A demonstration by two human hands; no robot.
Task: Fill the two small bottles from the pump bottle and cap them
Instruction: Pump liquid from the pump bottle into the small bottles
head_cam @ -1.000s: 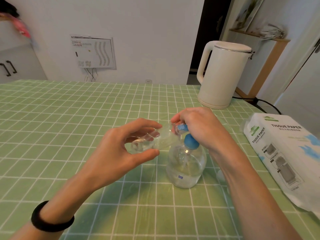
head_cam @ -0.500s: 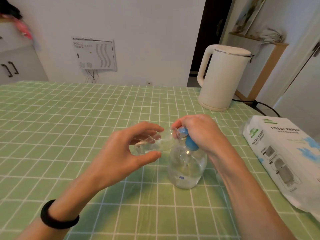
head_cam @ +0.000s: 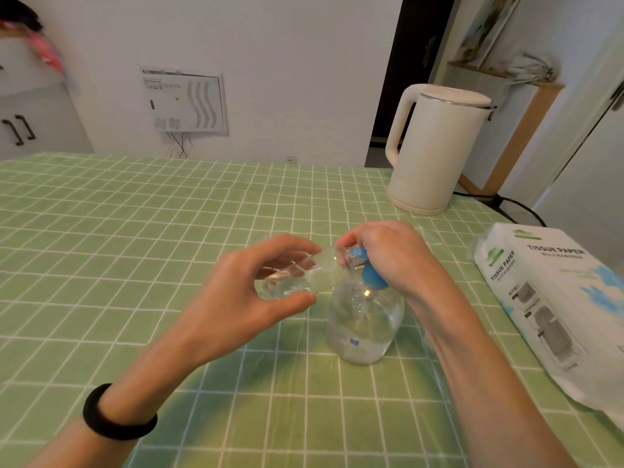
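Observation:
A round clear pump bottle (head_cam: 363, 329) with a blue pump head (head_cam: 369, 276) stands on the green checked tablecloth, partly full of clear liquid. My left hand (head_cam: 243, 295) holds a small clear bottle (head_cam: 304, 273) almost on its side, its mouth against the blue nozzle. My right hand (head_cam: 391, 255) is closed over the pump head from above. Some clear liquid lies in the small bottle. The second small bottle and the caps I cannot make out with certainty.
A cream electric kettle (head_cam: 435, 146) stands at the back right with its cord trailing off the table. A pack of tissue paper (head_cam: 557, 309) lies along the right edge. The table (head_cam: 135, 231) stretches away to the left.
Both hands and the two bottles keep the same hold. My right hand has sunk slightly on the pump head; the view has shifted a little.

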